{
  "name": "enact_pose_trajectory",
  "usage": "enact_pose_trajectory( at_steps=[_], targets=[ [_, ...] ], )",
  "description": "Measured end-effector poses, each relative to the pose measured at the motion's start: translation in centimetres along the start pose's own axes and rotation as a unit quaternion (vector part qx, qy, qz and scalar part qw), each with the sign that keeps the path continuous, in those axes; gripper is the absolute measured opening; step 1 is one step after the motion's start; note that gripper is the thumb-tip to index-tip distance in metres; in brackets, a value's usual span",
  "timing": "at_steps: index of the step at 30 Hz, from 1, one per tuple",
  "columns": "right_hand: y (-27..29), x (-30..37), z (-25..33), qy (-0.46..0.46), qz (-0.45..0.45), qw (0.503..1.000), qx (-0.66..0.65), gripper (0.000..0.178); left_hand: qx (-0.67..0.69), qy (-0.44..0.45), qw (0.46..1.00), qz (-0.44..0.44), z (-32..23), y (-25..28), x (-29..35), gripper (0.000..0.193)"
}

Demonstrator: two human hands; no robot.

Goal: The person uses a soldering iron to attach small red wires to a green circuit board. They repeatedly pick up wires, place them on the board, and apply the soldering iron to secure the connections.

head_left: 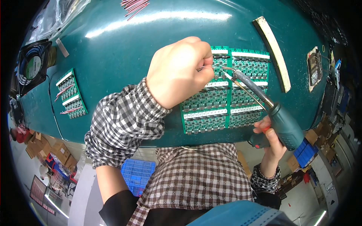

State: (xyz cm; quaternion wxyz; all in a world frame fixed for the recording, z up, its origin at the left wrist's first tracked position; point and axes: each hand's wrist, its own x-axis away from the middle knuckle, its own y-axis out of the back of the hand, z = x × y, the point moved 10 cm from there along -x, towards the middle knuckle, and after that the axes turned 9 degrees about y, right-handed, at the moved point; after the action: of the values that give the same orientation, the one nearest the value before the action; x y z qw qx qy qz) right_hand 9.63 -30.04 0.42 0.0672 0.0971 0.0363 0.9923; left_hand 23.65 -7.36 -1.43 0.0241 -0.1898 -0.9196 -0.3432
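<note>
A green soldering gun (285, 126) with a red trigger is in my right hand (274, 142), its fingers wrapped round the grip. Its metal barrel and thin solder feed tube point up and left, and the tip comes down over a panel of green circuit boards (245, 96). White connector rows and small dark parts cover this panel. Above its upper left part is my left hand (183, 69), closed in a pinch beside the iron's tip. A thin sliver shows between those fingers, too small to name. The left hand hides part of the panel.
A smaller circuit board (71, 94) with red and white wires lies at the left, near a black fan (33, 66). Red wires (134, 6) lie at the far edge. Right of the panel are a pale curved strip (273, 52) and a worn tray (314, 67).
</note>
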Motion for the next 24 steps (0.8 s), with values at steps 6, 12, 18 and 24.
enact_pose_trajectory(
  at_steps=[6,12,18,24],
  targets=[
    [-0.45,0.0,0.3,-0.01,-0.002,1.0,0.011,0.033,-0.016,-0.001,1.0,-0.004,-0.08,-0.01,-0.07,0.007],
    [-0.63,0.01,0.17,-0.015,0.009,1.0,0.017,0.036,-0.016,-0.009,1.0,-0.02,-0.05,0.04,-0.01,0.008],
    [-0.91,0.13,-0.05,-0.007,0.041,0.998,0.054,0.039,-0.017,-0.029,0.999,-0.037,-0.29,0.23,0.16,0.01],
    [-0.45,0.4,-0.6,-0.007,0.051,0.993,0.104,0.05,-0.029,-0.02,0.999,-0.032,-0.3,0.15,0.1,0.01]
  ],
)
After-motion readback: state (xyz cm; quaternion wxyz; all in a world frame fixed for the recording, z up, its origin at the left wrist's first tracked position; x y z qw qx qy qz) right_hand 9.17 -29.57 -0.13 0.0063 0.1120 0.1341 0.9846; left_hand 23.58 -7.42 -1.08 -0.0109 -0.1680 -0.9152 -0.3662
